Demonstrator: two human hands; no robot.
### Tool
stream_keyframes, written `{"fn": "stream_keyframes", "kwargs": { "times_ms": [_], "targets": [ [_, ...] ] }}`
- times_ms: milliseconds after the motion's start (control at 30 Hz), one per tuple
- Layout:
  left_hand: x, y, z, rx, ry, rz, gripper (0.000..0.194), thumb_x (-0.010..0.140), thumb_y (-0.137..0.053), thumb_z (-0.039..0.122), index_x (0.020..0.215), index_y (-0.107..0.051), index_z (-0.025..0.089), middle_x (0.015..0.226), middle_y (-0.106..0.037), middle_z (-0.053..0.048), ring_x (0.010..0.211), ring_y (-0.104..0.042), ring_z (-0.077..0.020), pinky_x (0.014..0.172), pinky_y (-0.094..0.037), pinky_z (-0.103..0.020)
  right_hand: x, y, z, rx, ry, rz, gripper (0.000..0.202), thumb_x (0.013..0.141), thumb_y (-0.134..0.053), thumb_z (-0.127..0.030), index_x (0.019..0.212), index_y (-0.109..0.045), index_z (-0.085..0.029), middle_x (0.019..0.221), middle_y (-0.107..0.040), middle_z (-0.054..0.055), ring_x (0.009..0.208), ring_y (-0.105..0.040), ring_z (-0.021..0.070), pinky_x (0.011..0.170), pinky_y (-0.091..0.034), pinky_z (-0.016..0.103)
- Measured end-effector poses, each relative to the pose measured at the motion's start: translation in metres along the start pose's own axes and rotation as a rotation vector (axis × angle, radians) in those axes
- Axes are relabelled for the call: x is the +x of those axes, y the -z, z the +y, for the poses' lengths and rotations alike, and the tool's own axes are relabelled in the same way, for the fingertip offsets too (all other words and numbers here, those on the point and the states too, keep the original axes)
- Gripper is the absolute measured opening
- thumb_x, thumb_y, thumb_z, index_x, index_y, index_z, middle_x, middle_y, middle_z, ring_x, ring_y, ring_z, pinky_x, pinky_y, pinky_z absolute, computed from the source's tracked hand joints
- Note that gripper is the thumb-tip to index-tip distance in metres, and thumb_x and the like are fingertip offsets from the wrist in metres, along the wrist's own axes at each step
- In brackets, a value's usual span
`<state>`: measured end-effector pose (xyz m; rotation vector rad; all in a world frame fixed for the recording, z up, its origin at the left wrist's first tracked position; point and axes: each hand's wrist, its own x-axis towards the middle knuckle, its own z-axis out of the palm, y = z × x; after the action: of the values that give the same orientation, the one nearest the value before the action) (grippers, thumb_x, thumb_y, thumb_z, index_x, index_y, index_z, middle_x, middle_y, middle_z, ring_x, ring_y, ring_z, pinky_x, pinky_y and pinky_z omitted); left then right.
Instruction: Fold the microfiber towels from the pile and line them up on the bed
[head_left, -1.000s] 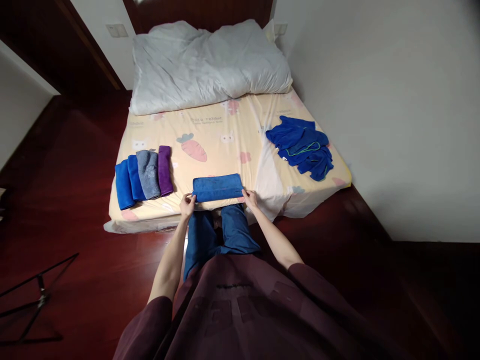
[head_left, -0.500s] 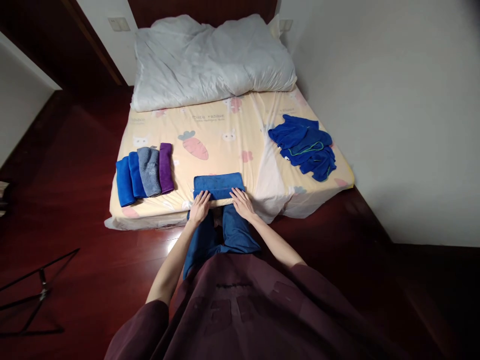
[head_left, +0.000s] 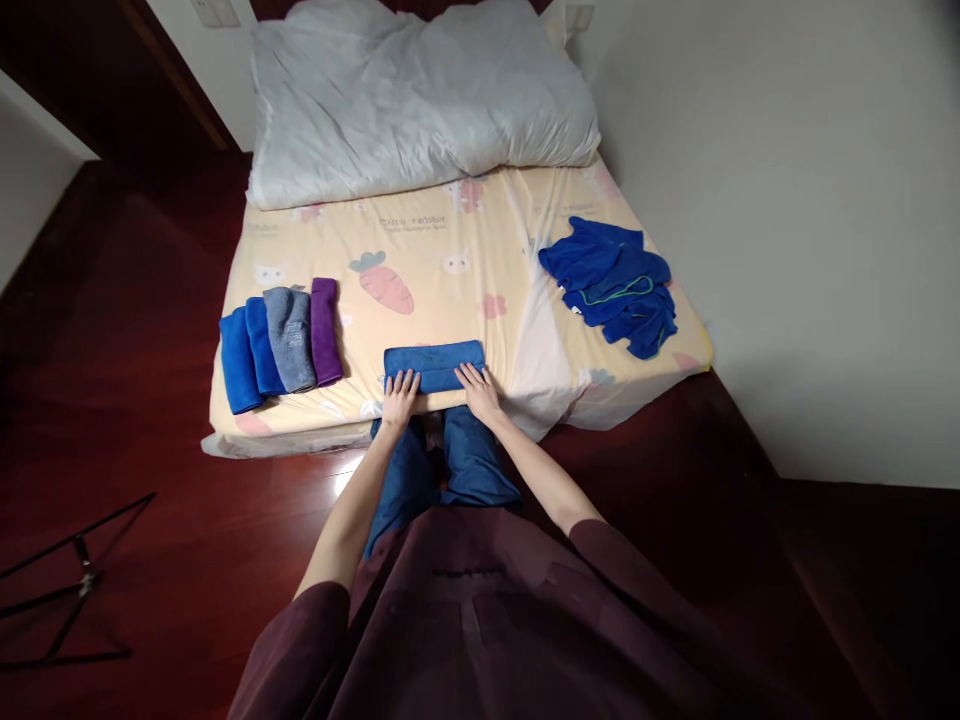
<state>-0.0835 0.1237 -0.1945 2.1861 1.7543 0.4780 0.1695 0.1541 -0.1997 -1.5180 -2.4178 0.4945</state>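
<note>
The folded blue cloth (head_left: 433, 360) lies at the person's twelve o'clock, left hand (head_left: 399, 398) and right hand (head_left: 481, 394) flat on it, fingers slightly spread, gripping nothing. Looks light, soft, hardly breakable; I'd hold its edges at nine and three

"What covers the bed (head_left: 300, 440)?"
"A pale yellow sheet (head_left: 427, 260), with carrots, rabbit faces and lettering printed on it."
"And on top of that?"
"A rumpled, whitish quilt (head_left: 420, 100) right across the far end. Near the front left corner, four rolls (head_left: 291, 340) side by side: two blue, then a grey, then a purple."
"And front and centre?"
"A blue cloth (head_left: 433, 362), flat, its long side along the near edge."
"What about the right?"
"A crumpled blue heap (head_left: 600, 265), with a green cord (head_left: 619, 292) looped over it."
</note>
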Motion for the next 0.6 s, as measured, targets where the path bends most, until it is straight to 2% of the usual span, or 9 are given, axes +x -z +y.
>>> {"fn": "stream_keyframes", "kwargs": {
  "times_ms": [167,267,367,433,500,600],
  "targets": [
    [0.017,0.002,-0.006,0.012,0.029,-0.031,0.059,0.094,-0.035,0.009,0.147,-0.056,0.021,0.152,-0.052,-0.017,0.146,-0.042,-0.036,0.122,-0.025,-0.064,0.017,0.005,0.001,-0.018,-0.033,-0.02,0.071,0.087,-0.039,0.001,0.155,-0.045,-0.017,0.161,-0.04,0.011,0.153,-0.033,0.0271,0.127,-0.014,0.057],
    [0.018,0.006,-0.011,0.003,-0.001,-0.041,0.059,0.091,-0.038,0.006,0.145,-0.058,0.022,0.149,-0.055,-0.018,0.144,-0.046,-0.0336,0.12,-0.03,-0.062,0.02,0.012,0.002,0.0,-0.037,-0.049,0.071,0.085,-0.043,0.002,0.152,-0.051,-0.02,0.158,-0.045,0.011,0.151,-0.037,0.0287,0.126,-0.015,0.061],
    [0.007,0.012,-0.019,-0.015,-0.033,-0.057,0.06,0.088,-0.042,0.004,0.142,-0.059,0.022,0.147,-0.058,-0.017,0.141,-0.05,-0.0299,0.121,-0.034,-0.055,0.012,0.017,0.007,0.041,-0.025,-0.067,0.067,0.085,-0.047,0.003,0.146,-0.058,-0.021,0.154,-0.051,0.01,0.149,-0.042,0.0287,0.126,-0.022,0.059],
    [-0.006,0.015,-0.024,-0.027,-0.039,-0.069,0.06,0.085,-0.045,0.003,0.14,-0.061,0.022,0.146,-0.058,-0.015,0.14,-0.052,-0.0283,0.122,-0.034,-0.051,0.004,0.019,0.013,0.114,-0.027,-0.058,0.064,0.083,-0.05,0.002,0.142,-0.062,-0.021,0.15,-0.056,0.009,0.146,-0.046,0.0262,0.124,-0.032,0.052],
    [-0.021,0.019,-0.03,-0.053,-0.026,-0.052,0.06,0.083,-0.048,0.003,0.138,-0.063,0.024,0.147,-0.058,-0.012,0.14,-0.052,-0.0273,0.122,-0.034,-0.05,-0.004,0.018,0.022,0.237,-0.048,-0.027,0.064,0.08,-0.053,0.002,0.138,-0.065,-0.022,0.147,-0.059,0.007,0.142,-0.051,0.023,0.121,-0.04,0.045],
    [-0.036,0.022,-0.037,-0.132,0.043,0.025,0.061,0.08,-0.048,0.003,0.135,-0.065,0.025,0.148,-0.058,-0.008,0.141,-0.051,-0.0266,0.12,-0.037,-0.051,-0.008,0.017,0.034,0.483,-0.099,0.005,0.067,0.073,-0.054,0.001,0.134,-0.067,-0.022,0.144,-0.062,0.005,0.138,-0.056,0.0204,0.12,-0.041,0.042]
  ]
}}
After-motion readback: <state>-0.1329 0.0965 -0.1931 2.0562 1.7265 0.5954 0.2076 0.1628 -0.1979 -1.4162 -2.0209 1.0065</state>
